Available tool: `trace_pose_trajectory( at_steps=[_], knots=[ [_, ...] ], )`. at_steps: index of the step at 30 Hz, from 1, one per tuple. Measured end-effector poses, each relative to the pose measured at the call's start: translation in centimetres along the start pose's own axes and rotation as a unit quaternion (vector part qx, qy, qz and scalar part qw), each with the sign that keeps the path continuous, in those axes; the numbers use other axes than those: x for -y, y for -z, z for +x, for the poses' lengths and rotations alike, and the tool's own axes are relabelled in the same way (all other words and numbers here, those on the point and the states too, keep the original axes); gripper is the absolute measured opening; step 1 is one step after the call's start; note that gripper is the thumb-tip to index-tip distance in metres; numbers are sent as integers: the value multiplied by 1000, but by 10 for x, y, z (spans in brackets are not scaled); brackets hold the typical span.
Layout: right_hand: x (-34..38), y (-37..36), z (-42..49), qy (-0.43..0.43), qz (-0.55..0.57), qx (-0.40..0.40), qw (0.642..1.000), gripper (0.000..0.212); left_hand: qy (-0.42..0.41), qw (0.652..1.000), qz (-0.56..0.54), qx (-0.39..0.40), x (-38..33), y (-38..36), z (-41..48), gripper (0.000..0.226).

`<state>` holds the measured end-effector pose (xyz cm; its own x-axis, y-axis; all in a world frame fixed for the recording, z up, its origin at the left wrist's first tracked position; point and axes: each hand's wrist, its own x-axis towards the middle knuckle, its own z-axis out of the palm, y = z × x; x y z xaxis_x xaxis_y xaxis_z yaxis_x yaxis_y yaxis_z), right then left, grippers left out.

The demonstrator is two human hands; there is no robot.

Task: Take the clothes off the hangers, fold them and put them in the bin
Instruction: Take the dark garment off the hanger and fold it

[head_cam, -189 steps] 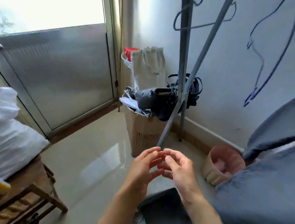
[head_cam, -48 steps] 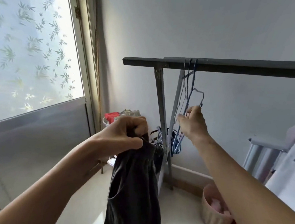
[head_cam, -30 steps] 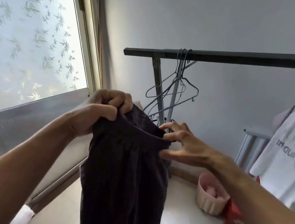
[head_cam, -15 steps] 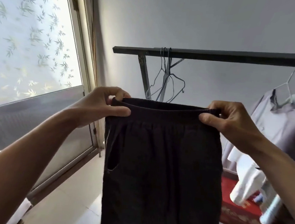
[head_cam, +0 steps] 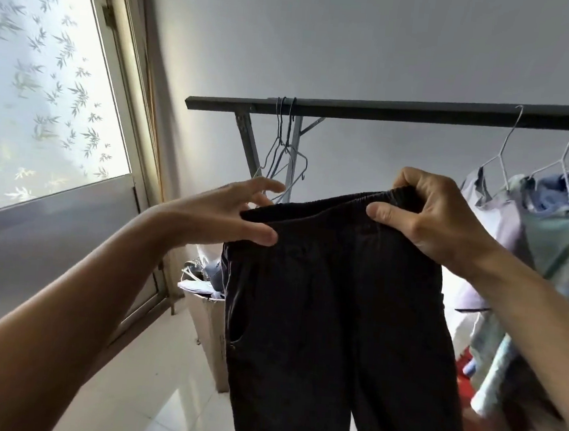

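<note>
The dark trousers (head_cam: 337, 306) hang in the middle of the frame, held up by the waistband, and the legs fall to the bottom edge. The right hand (head_cam: 431, 214) grips the right end of the waistband: its fingers are curled over the top and the thumb presses on the front. The left hand (head_cam: 228, 210) is at the left end with its fingers spread and almost straight behind the cloth. Its thumb lies flat on the front of the waistband, so the hold is loose.

Behind them a dark rail (head_cam: 422, 114) crosses the upper frame. Empty wire hangers (head_cam: 282, 160) hang from it near the centre. More clothes (head_cam: 515, 235) hang on hangers at the right edge. A cardboard box (head_cam: 210, 339) stands on the floor, left of the trousers.
</note>
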<state>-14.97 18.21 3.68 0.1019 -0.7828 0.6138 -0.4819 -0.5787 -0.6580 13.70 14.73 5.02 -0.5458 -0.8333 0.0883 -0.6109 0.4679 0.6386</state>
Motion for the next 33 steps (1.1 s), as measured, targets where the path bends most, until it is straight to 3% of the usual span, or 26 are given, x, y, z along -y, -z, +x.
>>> trace_pose_trajectory(
  at_steps=[2,3,6,8,11,15,18,24,26,29,31,33],
  knots=[
    [5,-3,5,13,-18,3,1000,39,21,997,66,-21,-16,-16,9,97],
    [5,-4,7,18,-24,4,1000,39,13,995,90,-42,-22,-26,16,92],
    [4,-5,9,22,-29,3,999,39,-20,974,175,-145,-27,-45,35,37],
    [0,-4,7,24,-40,-4,999,37,-14,973,179,-145,-26,-44,43,31],
    [-11,-6,4,-3,-43,-14,999,29,-3,984,132,-121,-25,-41,52,24],
    [-19,-23,-4,-61,-35,-53,996,45,69,990,-21,-119,-23,-41,64,10],
    [-16,-43,-12,-69,-27,-76,994,20,134,972,-147,-122,-24,-42,68,5],
    [-7,-81,-30,-99,94,-82,987,9,156,927,-299,-162,-26,-48,66,19],
    [-1,-90,-33,-115,138,-69,981,25,161,916,-318,-185,-24,-46,65,18],
    [1,-104,-32,-134,74,-59,986,57,179,901,-338,-203,-23,-42,62,13],
    [1,-111,-26,-132,39,-99,986,43,186,891,-357,-210,-23,-40,58,12],
    [1,-112,-17,-129,47,-147,979,18,170,884,-383,-207,-22,-37,51,24]
  ],
)
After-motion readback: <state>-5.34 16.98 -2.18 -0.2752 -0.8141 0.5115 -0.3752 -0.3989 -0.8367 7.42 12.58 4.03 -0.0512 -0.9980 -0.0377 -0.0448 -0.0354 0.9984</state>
